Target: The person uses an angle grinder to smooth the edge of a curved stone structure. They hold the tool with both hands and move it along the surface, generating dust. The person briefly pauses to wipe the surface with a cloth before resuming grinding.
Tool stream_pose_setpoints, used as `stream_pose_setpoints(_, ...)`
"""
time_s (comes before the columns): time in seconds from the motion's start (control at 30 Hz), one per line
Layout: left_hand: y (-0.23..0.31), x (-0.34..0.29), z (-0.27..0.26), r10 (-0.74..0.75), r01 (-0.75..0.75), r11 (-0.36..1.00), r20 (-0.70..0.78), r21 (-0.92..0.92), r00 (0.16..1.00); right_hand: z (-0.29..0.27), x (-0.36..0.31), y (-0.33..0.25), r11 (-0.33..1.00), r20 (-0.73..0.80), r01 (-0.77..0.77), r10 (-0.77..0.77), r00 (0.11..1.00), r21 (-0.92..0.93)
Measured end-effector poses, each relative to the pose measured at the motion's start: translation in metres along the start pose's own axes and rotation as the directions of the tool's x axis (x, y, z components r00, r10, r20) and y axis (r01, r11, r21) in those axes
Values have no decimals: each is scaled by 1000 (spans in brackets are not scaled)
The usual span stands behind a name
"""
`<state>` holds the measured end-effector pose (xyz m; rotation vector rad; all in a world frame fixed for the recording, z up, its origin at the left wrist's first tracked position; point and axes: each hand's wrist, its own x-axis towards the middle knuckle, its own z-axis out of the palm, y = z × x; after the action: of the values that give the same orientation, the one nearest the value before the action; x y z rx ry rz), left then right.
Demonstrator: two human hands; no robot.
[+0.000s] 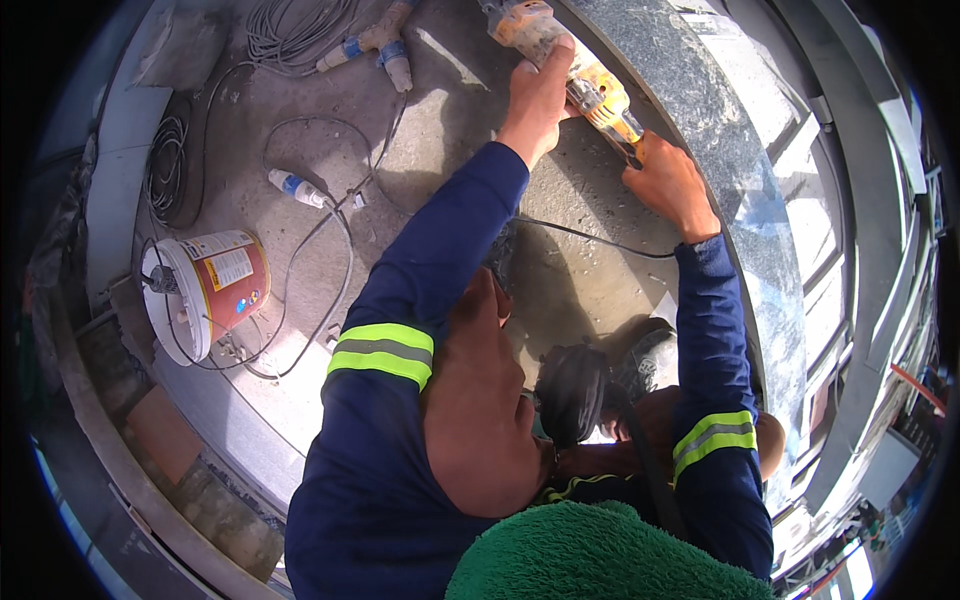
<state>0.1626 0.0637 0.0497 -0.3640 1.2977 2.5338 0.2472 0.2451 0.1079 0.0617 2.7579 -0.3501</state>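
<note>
A dusty yellow-and-black angle grinder [603,98] lies slantwise across the top of the view, close to the curved edge of a stone-like slab. My left hand [538,98] is closed around its body behind the head, thumb on top. Around its rear end wraps my right hand [668,180], lower and further right. The front of the tool runs toward the upper rim, so I cannot tell whether a disc is fitted or touching anything. A dark cable [600,238] crosses the floor below the tool.
Speckled grey slab [700,90] curves along the right, with metal framing beyond. On the left lie a tipped bucket [235,275], a blue-and-white plug connector [298,188], coiled cables [290,35] and a multi-way connector [380,40]. Loose cable loops cross the concrete floor [420,150].
</note>
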Motion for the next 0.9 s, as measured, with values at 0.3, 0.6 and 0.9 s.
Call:
stream_pose_setpoints(0.3,0,-11,4,-25,24,1000,6,10,1000,1,-9,4,1000,-1,7,-7,1000,-4)
stream_pose_setpoints(0.6,3,5,2,-15,15,1000,-9,-3,1000,-3,3,-2,1000,-9,18,-18,1000,13)
stream_pose_setpoints(0.9,5,29,-6,24,-24,1000,-54,-10,998,-6,20,-12,998,5,16,-16,1000,55)
